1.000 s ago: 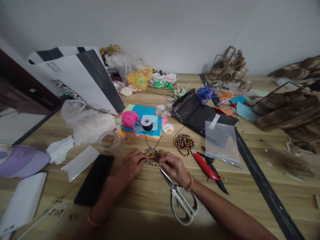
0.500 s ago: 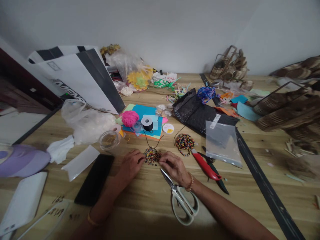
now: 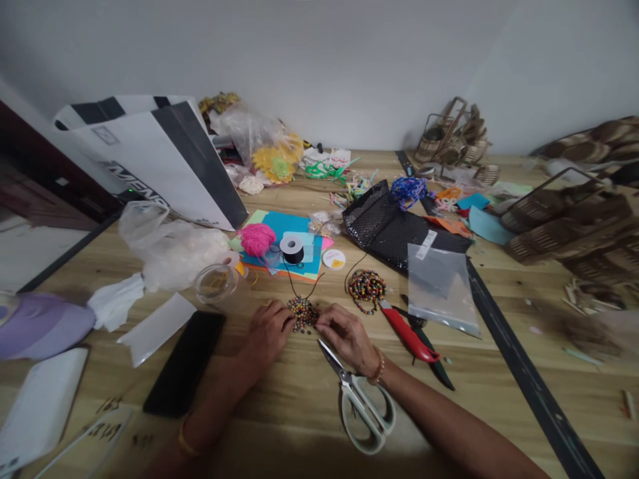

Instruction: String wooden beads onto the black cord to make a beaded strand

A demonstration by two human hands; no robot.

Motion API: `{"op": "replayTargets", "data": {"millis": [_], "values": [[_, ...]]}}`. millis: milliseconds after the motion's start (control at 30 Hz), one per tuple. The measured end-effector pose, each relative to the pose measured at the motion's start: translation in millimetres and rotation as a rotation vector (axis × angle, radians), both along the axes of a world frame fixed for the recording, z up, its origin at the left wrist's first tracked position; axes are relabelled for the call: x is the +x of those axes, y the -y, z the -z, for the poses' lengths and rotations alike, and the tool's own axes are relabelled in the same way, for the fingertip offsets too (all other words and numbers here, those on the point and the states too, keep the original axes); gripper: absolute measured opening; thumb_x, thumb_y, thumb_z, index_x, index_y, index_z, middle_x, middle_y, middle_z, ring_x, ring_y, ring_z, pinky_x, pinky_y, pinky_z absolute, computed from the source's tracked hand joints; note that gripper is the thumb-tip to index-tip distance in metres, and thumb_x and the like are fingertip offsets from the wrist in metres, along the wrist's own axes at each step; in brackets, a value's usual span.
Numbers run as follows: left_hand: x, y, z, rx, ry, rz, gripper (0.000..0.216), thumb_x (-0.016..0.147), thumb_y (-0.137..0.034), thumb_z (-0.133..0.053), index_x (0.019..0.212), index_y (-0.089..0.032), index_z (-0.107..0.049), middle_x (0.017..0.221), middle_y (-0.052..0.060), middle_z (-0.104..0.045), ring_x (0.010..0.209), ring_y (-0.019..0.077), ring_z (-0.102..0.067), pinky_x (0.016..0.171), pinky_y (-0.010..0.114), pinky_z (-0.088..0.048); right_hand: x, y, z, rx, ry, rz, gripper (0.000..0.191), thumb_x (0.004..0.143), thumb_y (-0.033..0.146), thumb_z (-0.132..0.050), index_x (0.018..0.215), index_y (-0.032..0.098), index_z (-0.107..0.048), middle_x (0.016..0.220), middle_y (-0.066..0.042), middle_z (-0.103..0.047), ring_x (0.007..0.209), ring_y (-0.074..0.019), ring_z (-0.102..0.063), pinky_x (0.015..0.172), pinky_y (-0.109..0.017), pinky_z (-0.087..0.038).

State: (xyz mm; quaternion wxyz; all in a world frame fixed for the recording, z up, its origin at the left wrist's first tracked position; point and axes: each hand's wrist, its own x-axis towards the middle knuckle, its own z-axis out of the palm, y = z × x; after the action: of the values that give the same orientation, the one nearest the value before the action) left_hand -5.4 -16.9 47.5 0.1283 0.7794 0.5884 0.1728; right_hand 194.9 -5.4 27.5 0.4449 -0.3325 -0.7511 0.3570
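While a flat black phone [image 3: 184,362] lies toward the wooden tabletop's [image 3: 499,372] near left corner, the left hand [image 3: 267,332] pinches a knobbly, multicoloured bead cluster [image 3: 303,313] by the near edge's middle; the right hand [image 3: 344,336] pinches its other side, steel scissors [image 3: 362,402] beside that wrist.

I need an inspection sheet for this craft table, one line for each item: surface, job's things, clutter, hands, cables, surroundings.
Surface: wooden table, crowded, with some bare wood near the person.
Job's things: beaded piece on the table between both hands; beaded ring to its right.
Clutter: scissors, red-handled tool, black phone, clear bag, coloured papers.
Grippers: left hand and right hand each pinch one side of the beaded piece.
Cables: thin black cord runs from the beaded piece toward the spool.
Surroundings: plain wall behind; paper bag at left, wicker baskets at right.
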Motion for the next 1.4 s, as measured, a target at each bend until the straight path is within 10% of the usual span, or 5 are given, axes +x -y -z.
{"op": "replayTargets", "data": {"millis": [367, 800, 1400], "values": [[0.6, 1.2, 3.3, 0.055, 0.179, -0.050, 0.012, 0.081, -0.017, -0.058, 0.075, -0.020, -0.068, 0.078, 0.004, -0.068, 0.078, 0.0188, -0.060, 0.076, 0.032, -0.047, -0.1, -0.5, -1.0, 0.001, -0.021, -0.001, 0.017, 0.091, 0.028, -0.055, 0.079, 0.017, -0.062, 0.074, -0.005, -0.061, 0.069, -0.0154, -0.058, 0.064, -0.026, -0.047], [20.8, 8.5, -3.8, -0.502, 1.080, -0.270, 0.015, 0.059, -0.027, -0.075, 0.069, -0.016, -0.070, 0.069, 0.003, -0.075, 0.066, 0.0175, -0.068, 0.069, 0.029, -0.052, 0.9, 4.3, -6.0, 0.133, 0.000, 0.040, 0.015, 0.092, 0.023, -0.050, 0.081, 0.019, -0.058, 0.074, -0.005, -0.059, 0.071, -0.0166, -0.056, 0.064, -0.028, -0.046], [18.1, 9.8, 0.8, -0.430, 1.153, -0.225, 0.005, 0.058, -0.019, -0.076, 0.063, -0.019, -0.075, 0.069, 0.002, -0.074, 0.069, 0.0161, -0.066, 0.070, 0.024, -0.051, 1.0, 4.7, -4.7, 0.353, 0.061, 0.035, 0.010, 0.092, 0.020, -0.049, 0.087, 0.018, -0.058, 0.078, -0.006, -0.062, 0.075, -0.0173, -0.056, 0.069, -0.030, -0.047]]}}
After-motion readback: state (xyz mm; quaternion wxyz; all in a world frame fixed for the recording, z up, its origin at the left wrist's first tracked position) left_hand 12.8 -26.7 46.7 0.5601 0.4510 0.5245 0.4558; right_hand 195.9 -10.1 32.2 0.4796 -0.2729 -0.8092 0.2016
